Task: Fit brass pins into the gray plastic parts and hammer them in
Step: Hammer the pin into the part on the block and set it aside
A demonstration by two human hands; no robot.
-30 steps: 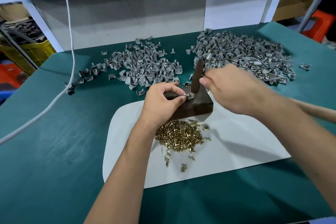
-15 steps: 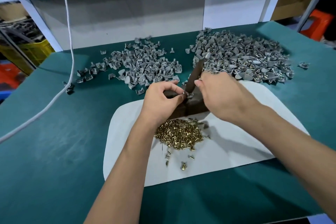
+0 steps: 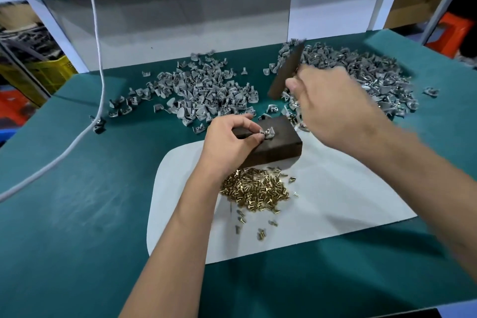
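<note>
Hammer [image 3: 284, 72] now raised: half a second ago its dark bar sat down at the block beside the left fingertips, now it is lifted up and right of centre, tilted, blurred, in front of the right pile. Right hand [image 3: 333, 108] has risen with it, fingers curled round the lower end of the bar, thumb on top. Left hand [image 3: 229, 142] has stayed put, thumb and forefinger pinching one gray plastic part [image 3: 268, 134] on top of the block.

Head view, materials: dark block [image 3: 276, 144] is rectangular, matte brown-black, with its near edge on a white sheet [image 3: 335, 204] that has rounded corners. Green mat [image 3: 77, 214] covers the table, scuffed with pale streaks. Brass pins [image 3: 254, 193] sit in a shiny gold heap on the sheet just below the block, short and headed, a few loose ones scattered lower down. Gray parts in two piles: left pile [image 3: 204, 90] upper centre, plain matte gray, angular with curved faces; right pile [image 3: 361, 77] upper right, same parts with glints of metal. White cable [image 3: 99, 59] hangs down at upper left and trails across the mat.

The held part is small, gray, with a metallic glint at its middle; pin detail too small to tell.
</note>
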